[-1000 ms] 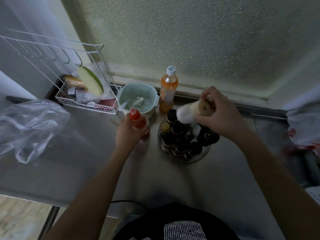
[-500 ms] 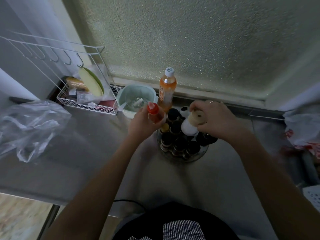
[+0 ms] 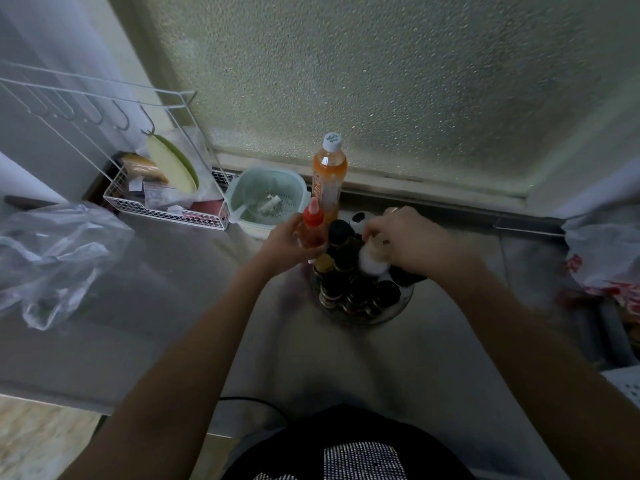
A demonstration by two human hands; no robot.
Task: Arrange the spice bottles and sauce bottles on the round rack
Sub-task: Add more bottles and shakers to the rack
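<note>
Mostly done: the round rack [image 3: 398,311], near the tabletop's back edge, is crowded with dark-capped bottles [image 3: 360,289]. Left hand [image 3: 284,244] grips a red-capped sauce bottle [image 3: 313,226] beside it; right hand [image 3: 412,244] clasps a white bottle [image 3: 372,261] among them; an orange bottle [image 3: 329,178] remains outside.

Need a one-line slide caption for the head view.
Left hand holds a red-capped sauce bottle beside the round rack; right hand grips a white bottle there.
</note>
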